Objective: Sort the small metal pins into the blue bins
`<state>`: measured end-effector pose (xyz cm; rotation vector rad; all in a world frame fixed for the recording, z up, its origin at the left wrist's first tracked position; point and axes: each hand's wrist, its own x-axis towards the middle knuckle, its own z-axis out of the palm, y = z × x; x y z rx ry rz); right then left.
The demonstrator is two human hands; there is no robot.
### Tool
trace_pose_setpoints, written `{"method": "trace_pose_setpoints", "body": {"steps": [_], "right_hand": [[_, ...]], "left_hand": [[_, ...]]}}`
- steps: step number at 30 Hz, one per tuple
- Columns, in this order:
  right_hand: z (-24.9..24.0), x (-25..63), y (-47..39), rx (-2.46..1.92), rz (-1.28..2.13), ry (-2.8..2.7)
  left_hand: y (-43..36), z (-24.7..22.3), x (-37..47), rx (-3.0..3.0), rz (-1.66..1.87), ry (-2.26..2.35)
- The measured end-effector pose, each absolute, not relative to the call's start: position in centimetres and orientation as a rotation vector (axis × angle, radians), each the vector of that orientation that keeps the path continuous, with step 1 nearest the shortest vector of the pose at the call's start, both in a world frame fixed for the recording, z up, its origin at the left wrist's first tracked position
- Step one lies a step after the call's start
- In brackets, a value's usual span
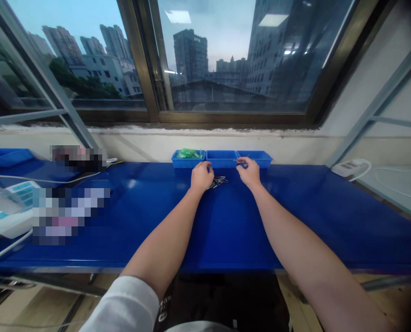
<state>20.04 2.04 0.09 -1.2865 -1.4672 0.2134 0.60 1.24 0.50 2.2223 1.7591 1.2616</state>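
A small pile of thin, silvery and dark metal pins (219,181) lies on the blue table, their exact kind too small to make out. My left hand (201,177) is at the pile's left side with its fingers curled in; anything between them is hidden. My right hand (250,172) is raised at the front of the right blue bin (265,161), thumb and fingers pinched on a thin pin (235,160) that points left. Behind the hands, the left blue bin (188,163) holds green pieces, and the middle blue bin (221,162) adjoins it.
The blue table (150,221) runs below a window. At left stand a white device with blue keys (14,203), blurred-out items and another blue tray (8,157). A white power strip (348,167) with its cable is at right, near a grey metal frame (371,113).
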Motion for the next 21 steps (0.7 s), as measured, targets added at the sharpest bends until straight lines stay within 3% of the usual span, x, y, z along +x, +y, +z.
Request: {"method": "trace_pose_setpoints", "body": {"steps": [4, 13, 21], "right_hand": [[0.2, 19.5, 2.2, -1.455, 0.025, -1.661], [0.0, 19.3, 2.1, -1.470, 0.014, -1.775], [-0.5, 18.2, 1.3, -1.400, 0.134, -2.099]], "left_hand": [[1.3, 0.5, 0.1, 2.154, 0.916, 1.909], [1.3, 0.5, 0.3, 2.197, 0.677, 1.919], [-0.2, -0.1, 1.2, 2.409, 0.221, 1.697]]}}
